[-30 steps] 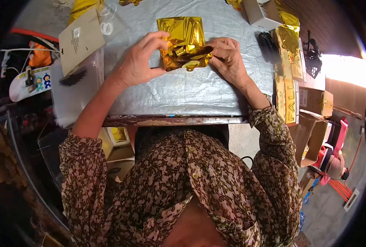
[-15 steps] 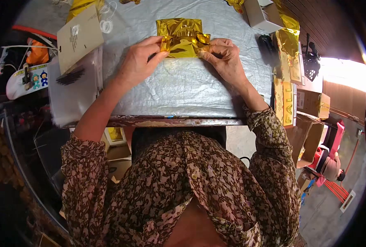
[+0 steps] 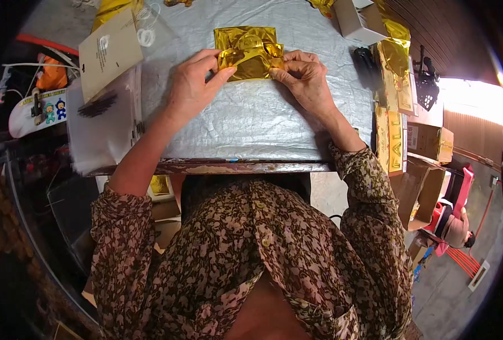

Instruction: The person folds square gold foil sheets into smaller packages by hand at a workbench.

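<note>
Insp. note: gold foil [image 3: 251, 63] was held two-handed over bench [image 3: 234, 127], upper ctr of frame.
L hand [image 3: 190, 90] fingers were clamped on foil's L side, R hand [image 3: 312, 86] fingers on its R lower corner. Foil was creased, partly folded over. Step in hand, as judged: fold handling. Next move seemingly called for even grip, light tension; film looked thin. Wht. box [image 3: 370, 36] sat upper R, well apart.

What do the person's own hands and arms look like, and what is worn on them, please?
The left hand and right hand are bare, without gloves; no watch shows. The left sleeve and right sleeve are loose, dark brown with a pale floral print, ending on the forearms.
</note>
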A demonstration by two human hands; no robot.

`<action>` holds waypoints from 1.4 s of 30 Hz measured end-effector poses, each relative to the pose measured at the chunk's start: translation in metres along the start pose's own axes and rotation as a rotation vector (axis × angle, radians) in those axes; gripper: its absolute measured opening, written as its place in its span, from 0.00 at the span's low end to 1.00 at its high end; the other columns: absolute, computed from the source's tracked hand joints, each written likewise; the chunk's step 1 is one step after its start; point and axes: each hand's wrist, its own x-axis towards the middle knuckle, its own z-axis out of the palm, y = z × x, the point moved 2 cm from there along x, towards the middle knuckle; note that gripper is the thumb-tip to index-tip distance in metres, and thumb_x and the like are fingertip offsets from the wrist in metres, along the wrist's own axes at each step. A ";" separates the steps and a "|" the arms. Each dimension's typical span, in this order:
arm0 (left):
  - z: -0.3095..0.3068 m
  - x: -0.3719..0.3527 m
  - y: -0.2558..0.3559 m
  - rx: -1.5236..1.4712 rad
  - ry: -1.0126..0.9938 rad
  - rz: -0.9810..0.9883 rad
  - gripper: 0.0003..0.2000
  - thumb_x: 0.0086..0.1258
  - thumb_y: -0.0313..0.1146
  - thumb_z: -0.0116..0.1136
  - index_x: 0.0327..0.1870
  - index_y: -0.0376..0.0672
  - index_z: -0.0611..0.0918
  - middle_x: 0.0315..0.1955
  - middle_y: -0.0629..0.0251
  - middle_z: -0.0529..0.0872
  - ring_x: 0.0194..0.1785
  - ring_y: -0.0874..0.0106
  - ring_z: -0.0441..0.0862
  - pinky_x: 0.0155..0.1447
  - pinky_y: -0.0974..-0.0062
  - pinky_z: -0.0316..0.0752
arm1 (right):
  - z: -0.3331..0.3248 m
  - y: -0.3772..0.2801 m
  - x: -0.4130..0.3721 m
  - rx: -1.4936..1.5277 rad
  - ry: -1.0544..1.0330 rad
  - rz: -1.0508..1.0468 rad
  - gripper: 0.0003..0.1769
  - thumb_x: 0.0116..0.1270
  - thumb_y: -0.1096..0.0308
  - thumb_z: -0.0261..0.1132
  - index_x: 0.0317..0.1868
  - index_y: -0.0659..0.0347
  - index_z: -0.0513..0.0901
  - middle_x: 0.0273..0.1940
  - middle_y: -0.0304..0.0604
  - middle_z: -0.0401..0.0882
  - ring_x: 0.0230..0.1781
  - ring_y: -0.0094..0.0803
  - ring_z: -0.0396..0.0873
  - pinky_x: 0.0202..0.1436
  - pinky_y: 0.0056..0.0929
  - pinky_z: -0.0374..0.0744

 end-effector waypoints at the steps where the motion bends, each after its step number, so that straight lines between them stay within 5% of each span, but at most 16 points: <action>1: 0.000 0.001 0.001 0.014 -0.014 -0.030 0.14 0.70 0.33 0.70 0.33 0.31 0.80 0.49 0.51 0.88 0.41 0.58 0.87 0.45 0.66 0.81 | -0.002 -0.004 0.000 -0.040 0.045 -0.049 0.07 0.65 0.67 0.77 0.40 0.59 0.94 0.37 0.37 0.90 0.46 0.28 0.83 0.65 0.34 0.70; 14: 0.002 0.002 0.005 0.044 0.029 -0.040 0.16 0.68 0.32 0.71 0.26 0.31 0.77 0.46 0.50 0.89 0.40 0.55 0.87 0.44 0.65 0.81 | 0.003 -0.014 -0.010 -0.001 0.206 0.103 0.07 0.66 0.65 0.77 0.33 0.59 0.93 0.40 0.36 0.89 0.50 0.28 0.82 0.68 0.33 0.65; 17: 0.002 0.002 0.006 0.066 0.046 -0.057 0.13 0.66 0.30 0.73 0.28 0.32 0.80 0.46 0.55 0.90 0.42 0.63 0.89 0.46 0.70 0.81 | 0.004 -0.014 -0.010 -0.033 0.227 0.104 0.08 0.64 0.64 0.77 0.31 0.58 0.92 0.41 0.36 0.89 0.51 0.28 0.82 0.68 0.34 0.64; 19: 0.003 0.002 0.006 0.077 0.051 -0.077 0.15 0.66 0.30 0.74 0.27 0.32 0.79 0.46 0.55 0.91 0.41 0.63 0.89 0.45 0.70 0.81 | 0.006 -0.010 -0.012 0.007 0.175 0.154 0.07 0.61 0.61 0.78 0.30 0.54 0.91 0.50 0.30 0.86 0.59 0.33 0.69 0.69 0.42 0.53; 29: 0.007 0.003 0.004 0.048 0.040 -0.130 0.14 0.65 0.30 0.73 0.26 0.33 0.78 0.46 0.55 0.90 0.43 0.65 0.89 0.47 0.70 0.81 | 0.006 -0.016 -0.009 -0.037 0.206 0.190 0.08 0.61 0.62 0.78 0.31 0.54 0.89 0.52 0.31 0.85 0.59 0.35 0.69 0.69 0.44 0.54; 32: 0.006 0.004 0.008 0.057 0.058 -0.105 0.13 0.64 0.29 0.72 0.26 0.32 0.79 0.46 0.54 0.90 0.42 0.58 0.90 0.45 0.67 0.82 | 0.005 -0.015 -0.008 0.030 0.226 0.234 0.07 0.62 0.62 0.77 0.33 0.53 0.90 0.53 0.32 0.85 0.60 0.36 0.69 0.70 0.44 0.54; 34: 0.005 0.004 0.009 0.054 0.050 -0.109 0.13 0.64 0.29 0.72 0.26 0.32 0.78 0.46 0.53 0.90 0.43 0.57 0.90 0.46 0.66 0.82 | 0.006 -0.013 -0.008 -0.022 0.259 0.141 0.08 0.65 0.63 0.76 0.35 0.57 0.91 0.50 0.39 0.89 0.54 0.37 0.79 0.72 0.36 0.63; 42: 0.005 0.005 0.011 0.072 0.056 -0.097 0.14 0.65 0.28 0.72 0.26 0.33 0.77 0.46 0.53 0.90 0.44 0.58 0.90 0.45 0.66 0.82 | 0.008 -0.012 -0.009 -0.177 0.260 0.136 0.07 0.67 0.63 0.73 0.36 0.58 0.90 0.56 0.35 0.85 0.60 0.36 0.72 0.70 0.43 0.59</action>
